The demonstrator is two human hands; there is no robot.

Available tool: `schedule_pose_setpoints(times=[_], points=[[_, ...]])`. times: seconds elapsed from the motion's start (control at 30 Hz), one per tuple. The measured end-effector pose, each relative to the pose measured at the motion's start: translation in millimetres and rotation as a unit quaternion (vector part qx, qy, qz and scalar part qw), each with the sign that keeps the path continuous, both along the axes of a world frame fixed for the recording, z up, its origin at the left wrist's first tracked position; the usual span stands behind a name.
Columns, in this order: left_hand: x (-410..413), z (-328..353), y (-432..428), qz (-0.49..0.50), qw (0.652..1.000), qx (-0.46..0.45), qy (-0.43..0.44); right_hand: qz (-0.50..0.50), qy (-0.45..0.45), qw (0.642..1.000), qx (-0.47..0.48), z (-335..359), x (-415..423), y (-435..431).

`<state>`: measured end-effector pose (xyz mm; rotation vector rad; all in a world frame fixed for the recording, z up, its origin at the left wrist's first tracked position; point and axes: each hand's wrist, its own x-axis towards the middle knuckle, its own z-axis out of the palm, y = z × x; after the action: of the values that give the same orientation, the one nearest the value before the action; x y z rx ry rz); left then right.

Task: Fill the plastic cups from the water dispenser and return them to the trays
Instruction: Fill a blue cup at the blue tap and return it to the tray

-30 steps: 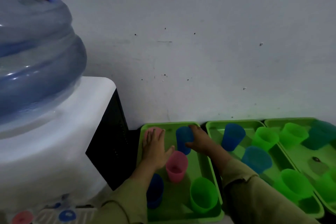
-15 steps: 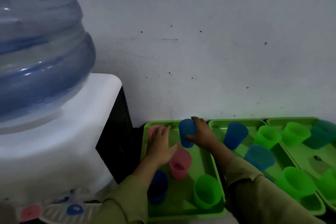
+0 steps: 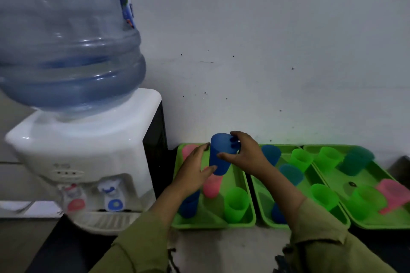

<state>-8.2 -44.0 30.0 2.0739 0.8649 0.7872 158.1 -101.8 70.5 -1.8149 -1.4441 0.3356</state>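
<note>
1. The right hand [image 3: 247, 155] is grasping a blue cup [image 3: 218, 157] just right of the middle of the frame. Its grip is clenched over the rim, with fingertips showing through the translucent wall and the thumb lying across the outside.
2. The blue cup is hanging clear above the left tray [image 3: 210, 225], tilted, with its mouth pointing up and right.
3. The left hand [image 3: 194, 172] is lying along the cup's left side. Its grip is released, the fingers are fairly straight, and the thumb is touching the cup near its base.
4. In the left tray, a pink cup [image 3: 211, 187] is standing under the held cup, a green cup [image 3: 236, 204] is sitting at the near right, a dark blue cup [image 3: 188, 205] is showing below the left wrist, and another pink cup [image 3: 188, 150] is peeking out at the far left corner.
5. The middle tray [image 3: 263, 201] and the right tray [image 3: 375, 175] are lying side by side to the right, carrying blue, teal, green and pink cups.
6. All 3 trays are resting on a pale surface [image 3: 221, 248] against the wall.
7. The water dispenser [image 3: 88, 157] is filling the left of the frame, just beside the left tray, with a large bottle [image 3: 66, 40] sitting on top and a red tap [image 3: 74, 199] and a blue tap [image 3: 112, 197] facing forward.
</note>
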Motion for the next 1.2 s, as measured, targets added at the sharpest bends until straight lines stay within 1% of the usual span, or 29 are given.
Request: schedule_pose_setpoints(times=[0.17, 0.27, 0.33, 0.5, 0.6, 0.67, 0.73, 0.8, 0.87, 0.97, 1.03, 1.13, 1.2], points=[[-34.7, -3.4, -49.4, -0.008, 0.995, -0.064, -0.079, 0.022, 0.026, 0.999, 0.009, -0.8, -39.9, -41.2], [-59.2, -11.2, -68.2, -0.002, 0.991, -0.077, -0.113, 0.024, 0.056, 0.998, 0.017, -8.0, -67.9, -58.5], [-78.1, -16.7, -76.8, -0.006, 0.989, -0.086, -0.121, 0.028, 0.084, 0.996, 0.021, -13.9, -87.9, -68.0], [-129.5, -37.2, -83.1, -0.005, 0.988, -0.1, -0.12, 0.055, 0.129, 0.99, 0.007, -36.1, -135.7, -78.5], [-162.1, -51.8, -79.7, -0.003, 0.99, -0.109, -0.091, 0.06, 0.155, 0.986, -0.007, -52.7, -162.0, -77.2], [-186.9, -63.1, -72.6, -0.008, 0.988, -0.14, -0.069, 0.05, 0.158, 0.986, -0.03, -64.7, -184.4, -71.5], [-208.1, -71.2, -66.3, -0.002, 0.99, -0.136, -0.045, 0.039, 0.156, 0.986, -0.055, -76.3, -204.3, -65.4], [-228.5, -78.0, -56.2, 0.034, 0.994, -0.101, -0.03, 0.025, 0.169, 0.983, -0.073, -88.5, -224.9, -56.8], [-240.7, -81.9, -47.2, 0.092, 0.992, -0.08, -0.039, 0.018, 0.179, 0.98, -0.082, -99.4, -239.7, -50.7], [-253.8, -82.4, -31.2, 0.153, 0.982, -0.096, -0.051, 0.002, 0.175, 0.98, -0.099, -111.6, -262.2, -39.4], [-258.7, -81.8, -20.1, 0.166, 0.978, -0.11, -0.06, -0.004, 0.19, 0.976, -0.107, -116.7, -276.4, -32.3], [-258.3, -76.5, -8.5, 0.164, 0.98, -0.094, -0.06, -0.026, 0.223, 0.97, -0.092, -122.4, -290.0, -23.7], [-256.1, -72.9, -1.4, 0.163, 0.982, -0.081, -0.05, -0.042, 0.211, 0.974, -0.074, -124.7, -296.8, -18.0]])
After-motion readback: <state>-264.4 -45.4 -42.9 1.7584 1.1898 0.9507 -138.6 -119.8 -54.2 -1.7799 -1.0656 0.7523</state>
